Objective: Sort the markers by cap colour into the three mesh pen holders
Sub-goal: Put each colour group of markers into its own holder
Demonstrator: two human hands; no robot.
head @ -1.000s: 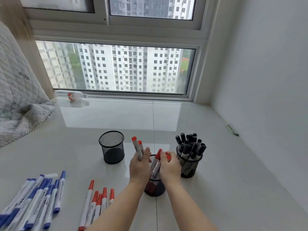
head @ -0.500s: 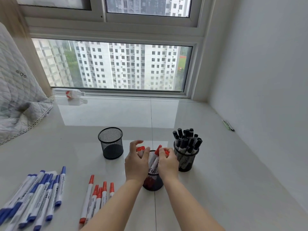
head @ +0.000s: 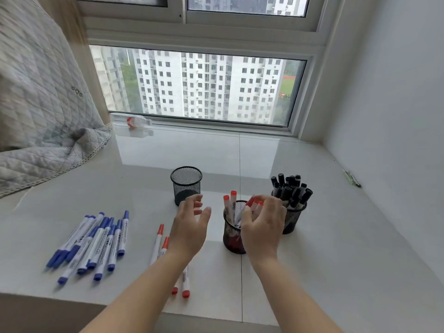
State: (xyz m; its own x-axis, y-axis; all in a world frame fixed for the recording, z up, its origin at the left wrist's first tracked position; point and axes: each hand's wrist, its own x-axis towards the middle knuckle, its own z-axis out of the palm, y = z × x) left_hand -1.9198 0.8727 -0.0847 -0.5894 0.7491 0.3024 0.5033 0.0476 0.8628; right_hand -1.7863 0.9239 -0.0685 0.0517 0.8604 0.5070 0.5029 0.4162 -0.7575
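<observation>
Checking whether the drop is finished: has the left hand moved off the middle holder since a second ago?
Yes. The left hand, now empty, has drawn left, off the middle holder, toward the loose red markers.

We count three mesh pen holders (head: 186,185), two hands (head: 189,230), and one plastic bottle (head: 131,121) by the window edge.

Soft window daylight, blurred left edge.

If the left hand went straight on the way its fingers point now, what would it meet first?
Probably the empty mesh holder. The left hand is open and holds nothing, and its fingers point up and away toward that holder's base. Depth is unclear from one view, so it might pass just to the holder's right.
</observation>
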